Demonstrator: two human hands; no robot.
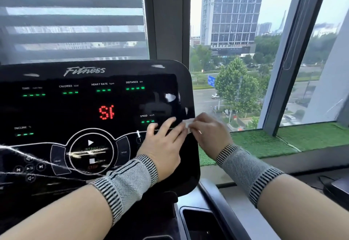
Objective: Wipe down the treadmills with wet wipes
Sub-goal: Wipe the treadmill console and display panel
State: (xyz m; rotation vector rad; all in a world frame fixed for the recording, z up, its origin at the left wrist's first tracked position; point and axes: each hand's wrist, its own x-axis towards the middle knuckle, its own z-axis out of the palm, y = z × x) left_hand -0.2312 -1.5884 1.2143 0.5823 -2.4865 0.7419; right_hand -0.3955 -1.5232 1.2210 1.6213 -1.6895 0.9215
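The treadmill console [90, 118], a glossy black panel with its long side running left to right, faces the person and tilts back toward the window [236, 50]; its lit readouts show green dashes and a red figure near the middle. At the console's right edge, level with the speed readout, a small white wet wipe [188, 124] is stretched between both hands, its long side lying roughly left to right across that edge. The left hand [164, 145] lies over the console's lower right part, fingers spread wide and fairly flat, their tips at the wipe's left end; whether they pinch it or only press it down is hard to tell. The right hand [209, 134] sits just off the console's right edge, thumb and fingertips closed narrowly on the wipe's right end. Both wrists wear grey knitted bands with striped edges [128, 185]. Below the console's right corner a dark recessed tray [196, 221] in the frame shows nothing clearly inside it. Right of the console, a strip of green artificial turf [283, 139] covers the window ledge.
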